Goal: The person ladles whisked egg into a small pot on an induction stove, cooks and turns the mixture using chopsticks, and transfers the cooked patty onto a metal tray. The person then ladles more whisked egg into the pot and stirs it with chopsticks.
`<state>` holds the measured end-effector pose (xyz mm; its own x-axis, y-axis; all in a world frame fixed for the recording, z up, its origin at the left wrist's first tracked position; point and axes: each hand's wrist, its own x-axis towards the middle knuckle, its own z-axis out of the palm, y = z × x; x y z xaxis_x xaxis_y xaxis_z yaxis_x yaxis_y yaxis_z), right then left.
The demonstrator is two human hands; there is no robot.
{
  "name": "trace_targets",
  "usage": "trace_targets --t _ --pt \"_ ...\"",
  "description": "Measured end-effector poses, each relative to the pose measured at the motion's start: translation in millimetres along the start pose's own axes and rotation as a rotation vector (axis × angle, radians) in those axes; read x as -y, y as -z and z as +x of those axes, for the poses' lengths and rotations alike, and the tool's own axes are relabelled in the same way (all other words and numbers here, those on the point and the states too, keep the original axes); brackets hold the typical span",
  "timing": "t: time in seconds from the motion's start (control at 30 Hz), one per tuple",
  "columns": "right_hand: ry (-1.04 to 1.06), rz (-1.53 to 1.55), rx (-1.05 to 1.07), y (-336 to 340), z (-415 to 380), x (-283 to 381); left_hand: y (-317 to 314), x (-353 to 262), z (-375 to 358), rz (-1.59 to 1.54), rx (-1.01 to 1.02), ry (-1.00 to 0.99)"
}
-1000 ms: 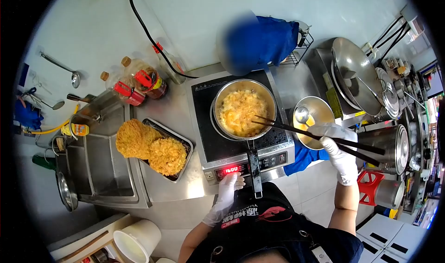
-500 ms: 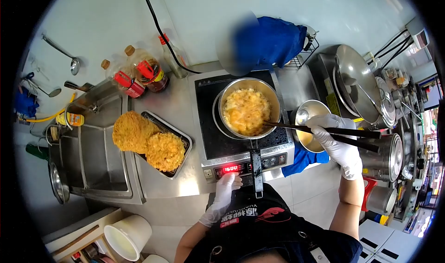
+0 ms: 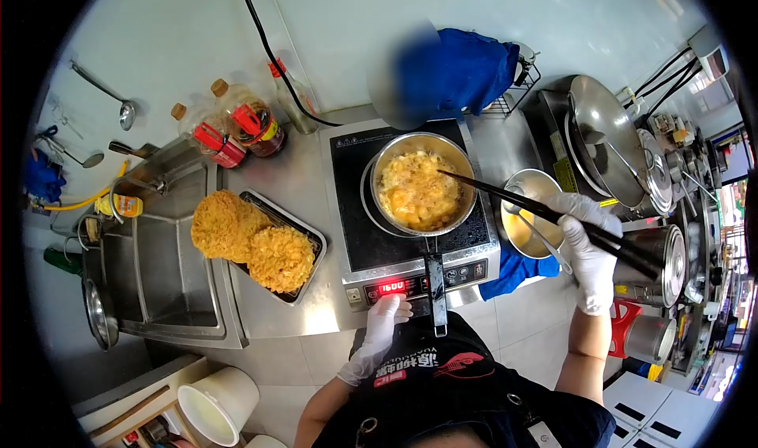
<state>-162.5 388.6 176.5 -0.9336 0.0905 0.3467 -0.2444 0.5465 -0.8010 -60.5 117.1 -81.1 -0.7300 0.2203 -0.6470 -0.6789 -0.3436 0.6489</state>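
Note:
In my gloved right hand [image 3: 587, 239] is a pair of long dark chopsticks [image 3: 521, 202], their tips at the right side of the pot [image 3: 460, 149]. Food fries in bubbling oil [image 3: 414, 189] inside that pot, which sits on an induction cooker [image 3: 351, 247] with its handle [image 3: 437, 286] toward me. My gloved left hand [image 3: 384, 326] rests by the lit control panel [image 3: 392, 286], fingers stretched out and holding nothing. Below the chopsticks stands a metal bowl [image 3: 546, 186] of yellow batter with a spoon [image 3: 545, 235] in it.
A black tray [image 3: 318, 239] holds two golden fried cakes [image 3: 282, 258] to the left. Beyond it are a sink [image 3: 174, 266] and sauce bottles [image 3: 257, 120]. A blue cloth [image 3: 517, 277] lies under the bowl. Woks [image 3: 612, 140] and a lidded pot [image 3: 655, 266] stand at right.
The chopsticks have lifted, their tips rising from the oil toward the pot's upper right side. My right hand has turned slightly, uncovering the spoon handle. My left hand stays put.

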Motion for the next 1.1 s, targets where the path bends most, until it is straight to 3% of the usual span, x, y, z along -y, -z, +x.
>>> trace_targets --t 0.17,0.4,0.57,0.63,0.8,0.93,1.1 --pt "-0.040 -0.082 0.007 -21 -34 -7 -1 -3 0 0.013 0.009 -0.002" --pt "0.132 -0.023 -0.032 -51 -70 -38 -6 -2 0 0.011 0.011 -0.044" --pt "0.003 0.070 0.010 -46 -77 -26 -9 -2 -2 -0.013 0.022 -0.046" --pt "-0.062 0.206 -0.089 -40 -79 -24 -7 -1 -3 -0.007 0.005 -0.051" --pt "-0.110 0.156 -0.271 -30 -78 -32 -1 3 -4 0.013 -0.011 -0.027" --pt "-0.097 0.104 -0.159 -38 -76 -31 -3 4 -3 0.013 -0.006 -0.015" --pt "0.171 -0.059 -0.040 -58 -76 -40 -6 5 -1 -0.003 -0.017 -0.022"
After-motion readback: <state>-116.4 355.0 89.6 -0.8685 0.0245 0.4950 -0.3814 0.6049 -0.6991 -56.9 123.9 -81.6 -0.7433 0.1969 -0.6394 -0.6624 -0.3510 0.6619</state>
